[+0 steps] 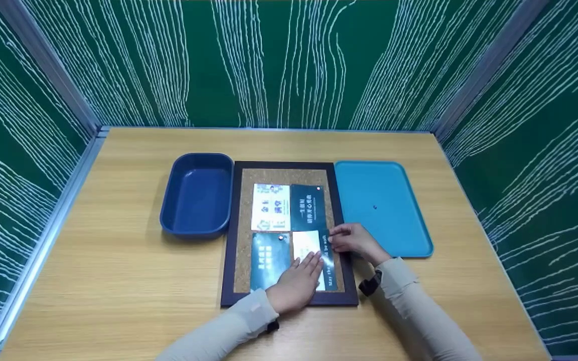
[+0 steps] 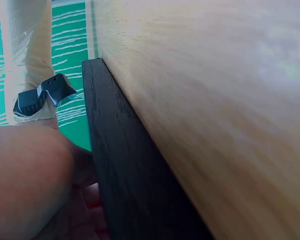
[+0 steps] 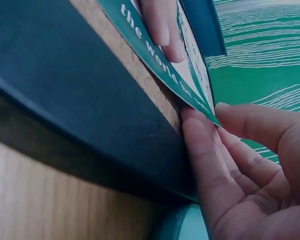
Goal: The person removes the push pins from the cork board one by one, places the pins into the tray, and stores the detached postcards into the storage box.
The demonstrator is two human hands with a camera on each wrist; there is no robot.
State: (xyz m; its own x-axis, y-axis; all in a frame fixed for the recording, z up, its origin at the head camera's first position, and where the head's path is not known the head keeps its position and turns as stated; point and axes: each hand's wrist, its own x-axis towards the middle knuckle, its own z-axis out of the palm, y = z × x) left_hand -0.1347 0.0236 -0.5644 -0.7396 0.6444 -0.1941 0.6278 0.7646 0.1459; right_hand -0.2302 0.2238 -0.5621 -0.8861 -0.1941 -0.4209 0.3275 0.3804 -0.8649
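Note:
A cork board (image 1: 246,175) in a dark frame lies on the table and bears several printed cards. My left hand (image 1: 296,283) rests on the lower right card (image 1: 330,281), fingers extended and pressing it down. That card is white and dark green, with white lettering along its right side. At the card's upper right corner, my right hand (image 1: 351,241) pinches the corner between thumb (image 3: 240,115) and fingers. In the right wrist view the corner lifts slightly off the cork. The left wrist view mostly shows the frame's near edge (image 2: 125,150).
Small pins show at the top of the upper right card (image 1: 309,208), the upper left card (image 1: 271,208) and the lower left card (image 1: 269,255). A deep blue bin (image 1: 168,200) stands left of the board. Right of it lies a turquoise tray (image 1: 394,220) holding one small pin (image 1: 375,206).

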